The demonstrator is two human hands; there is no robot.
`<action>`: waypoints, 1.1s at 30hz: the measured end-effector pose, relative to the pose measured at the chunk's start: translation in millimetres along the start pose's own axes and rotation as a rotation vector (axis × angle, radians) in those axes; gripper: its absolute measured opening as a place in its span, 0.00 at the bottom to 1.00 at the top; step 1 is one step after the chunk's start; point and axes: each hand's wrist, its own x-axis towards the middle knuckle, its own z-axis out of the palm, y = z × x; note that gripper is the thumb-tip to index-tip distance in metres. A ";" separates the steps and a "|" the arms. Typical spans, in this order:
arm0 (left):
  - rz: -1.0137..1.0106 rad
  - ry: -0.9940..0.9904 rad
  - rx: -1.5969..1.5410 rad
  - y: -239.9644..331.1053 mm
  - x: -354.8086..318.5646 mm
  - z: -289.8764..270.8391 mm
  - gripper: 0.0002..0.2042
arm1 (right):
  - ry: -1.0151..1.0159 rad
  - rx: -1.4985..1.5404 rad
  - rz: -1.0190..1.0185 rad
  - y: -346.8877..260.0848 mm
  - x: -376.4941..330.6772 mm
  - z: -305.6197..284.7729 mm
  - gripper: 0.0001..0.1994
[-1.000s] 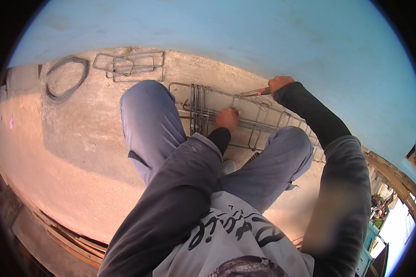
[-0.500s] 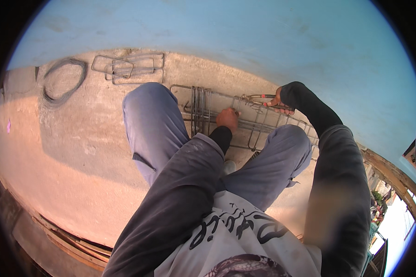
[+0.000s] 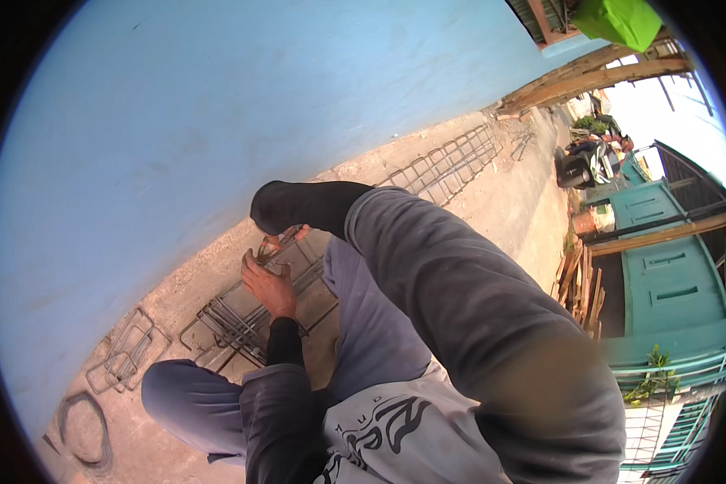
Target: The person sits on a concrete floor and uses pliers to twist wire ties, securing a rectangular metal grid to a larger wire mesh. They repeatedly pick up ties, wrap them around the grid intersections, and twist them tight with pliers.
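My right hand (image 3: 292, 235) is closed round a pair of pincers (image 3: 267, 248) with red and black handles, partly hidden by my fingers and wrist. Just below the tool, my left hand (image 3: 268, 284) is raised with thumb and fingers apart; I make out nothing held in it. Both hands are over a steel rebar cage (image 3: 308, 280) lying between my knees. Several bent rectangular stirrups (image 3: 227, 321) are bunched at its near left end, beside my left wrist. My right sleeve and knee cover part of the cage.
A blue wall (image 3: 177, 129) runs close along the far side. Loose stirrups (image 3: 121, 367) and a coil of wire (image 3: 102, 442) lie at left. Another stretch of rebar cage (image 3: 452, 165) extends to the upper right. Farther right are stacked wood (image 3: 577, 282), a motorbike (image 3: 590, 164) and a green fence (image 3: 669, 375).
My view has swung to the right, bringing the motorbike and fence into sight. My left hand has left the cage rods and opened near the pincers, which stay in my right hand.
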 end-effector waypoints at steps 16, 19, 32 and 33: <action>0.074 -0.284 -0.031 -41.9 37.9 34.5 0.20 | 0.840 -1.584 -0.451 19.4 -39.5 60.4 0.19; 0.004 -0.373 -0.086 -31.7 40.4 29.4 0.22 | 1.018 -1.437 -0.665 34.9 2.3 57.9 0.18; -0.179 -0.771 -0.063 -84.4 81.4 -49.9 0.39 | 0.255 -0.953 -0.219 -3.6 10.3 23.0 0.11; -0.158 -0.767 -0.075 -76.3 77.8 -40.1 0.39 | 0.190 -0.947 -0.178 12.9 24.6 16.7 0.13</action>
